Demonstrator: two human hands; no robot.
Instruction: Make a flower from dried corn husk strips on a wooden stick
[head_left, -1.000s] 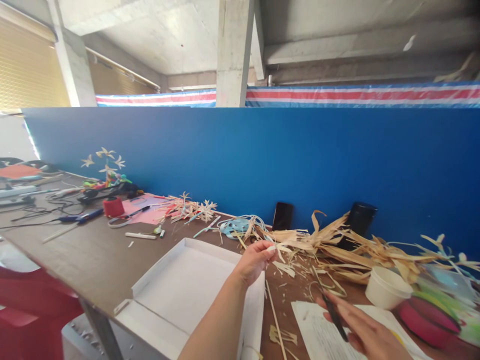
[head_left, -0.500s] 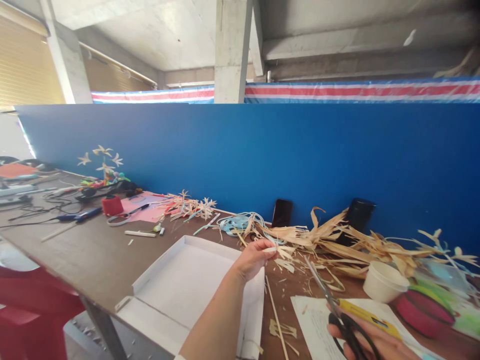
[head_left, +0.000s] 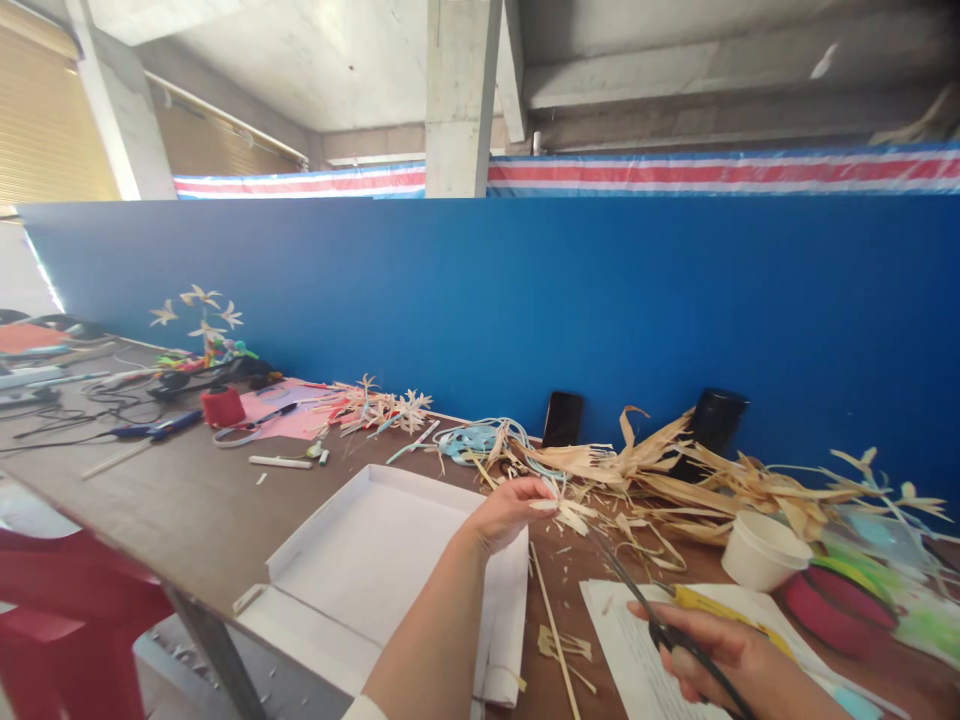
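My left hand [head_left: 517, 510] pinches a small pale corn-husk flower [head_left: 571, 513] above the right rim of a white open box [head_left: 397, 545]. In my right hand [head_left: 720, 645] is a pair of black-handled scissors [head_left: 660, 632]. Their blades point up and left toward the flower, with a small space between tip and petals; the blades look nearly closed. Beneath the right hand lie a printed paper sheet [head_left: 615, 640] and a yellow utility knife [head_left: 690, 597], partly covered by the hand. Dried corn husks [head_left: 637, 465] are heaped behind both hands.
A white paper cup [head_left: 763, 550] and a pink round container [head_left: 836, 610] stand at the right. Two black phones lean on the blue panel [head_left: 465, 310], one being this phone [head_left: 562, 420]. Red thread spool [head_left: 223, 407], glue gun [head_left: 169, 428] and thin sticks lie leftward.
The scissors have turned in my right hand, which has moved left and up slightly, their blades narrowing. The flower in my left hand has shifted and shows its petals more. My view has tilted slightly.
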